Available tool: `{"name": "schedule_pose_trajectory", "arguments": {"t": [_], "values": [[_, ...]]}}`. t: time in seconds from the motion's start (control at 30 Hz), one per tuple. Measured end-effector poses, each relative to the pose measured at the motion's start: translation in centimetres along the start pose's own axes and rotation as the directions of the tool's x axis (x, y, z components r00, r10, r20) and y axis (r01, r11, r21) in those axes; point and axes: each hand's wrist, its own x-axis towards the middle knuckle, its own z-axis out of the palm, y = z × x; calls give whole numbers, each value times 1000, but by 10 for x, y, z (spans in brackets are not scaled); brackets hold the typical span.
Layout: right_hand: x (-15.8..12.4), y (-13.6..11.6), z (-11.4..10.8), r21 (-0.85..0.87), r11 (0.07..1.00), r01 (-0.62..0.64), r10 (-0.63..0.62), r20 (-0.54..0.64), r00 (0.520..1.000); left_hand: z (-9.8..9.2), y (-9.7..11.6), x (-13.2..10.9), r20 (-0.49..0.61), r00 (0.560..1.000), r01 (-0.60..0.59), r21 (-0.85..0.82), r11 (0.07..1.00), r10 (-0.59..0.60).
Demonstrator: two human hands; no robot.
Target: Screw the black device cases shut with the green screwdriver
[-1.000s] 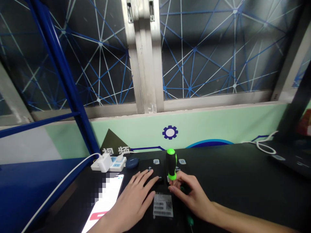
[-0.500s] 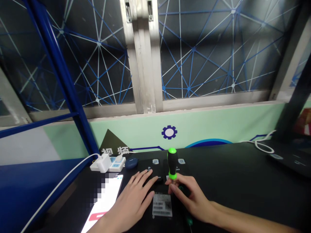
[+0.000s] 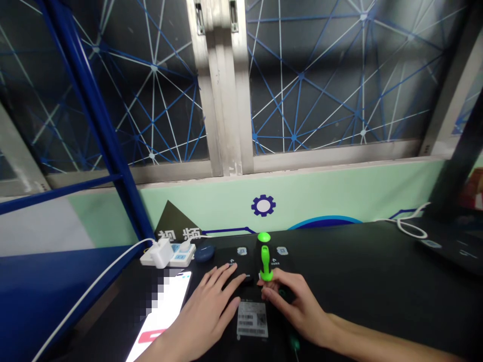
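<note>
Head view: looking down across a black desk (image 3: 358,266) toward a window. One person is at work, and no other hands show.

Screwdriver: a black-and-green screwdriver (image 3: 265,256) stands upright over the middle of a flat black casing (image 3: 249,261). Its shaft and tip are hidden, so I cannot tell what the tip meets.

Right hand: the right hand (image 3: 292,301) comes in from the near right. Its fingers (image 3: 268,294) are pinched narrow at the green foot of the handle, holding the screwdriver.

Left hand: the left hand (image 3: 204,311) lies open on the casing's left side, fingers spread wide and flat, holding nothing.

Casing: a barcode sticker (image 3: 252,320) sits on its near part, just below the right fingers.

Handling: the screwdriver looks light and stiff, with a grippy, not slippery, handle; the fat black body seems the surest place to take hold. The casing looks like light, rigid plastic, likely to slide unless pressed down.

Rest: to the far left sit a white power strip (image 3: 168,255) with a white charger (image 3: 162,253) and a navy oval case (image 3: 204,253). A lit phone (image 3: 160,311) lies near left, and a small green object (image 3: 295,344) lies near the desk's near edge.
</note>
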Motion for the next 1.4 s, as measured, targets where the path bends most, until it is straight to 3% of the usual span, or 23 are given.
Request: {"name": "schedule_pose_trajectory", "arguments": {"t": [0.37, 0.73, 1.03, 1.4], "values": [[-5, -1, -3, 0, 999, 52, -52, 54, 997, 1, -1, 2, 25, 1000, 6, 11, 1000, -7], [-3, -1, 1, -35, 999, 10, -11, -18, 1000, -2, 2, 1, 32, 999, 18, 6, 1000, -19], [-5, -2, -3, -39, 996, 83, -84, -23, 996, -1, 1, 1, -1, 1000, 15, 1, 1000, -15], [-5, 8, 3, -63, 998, 20, -24, -62, 998, 0, 1, 1, -9, 1000, 0, -11, 1000, 0]]}}
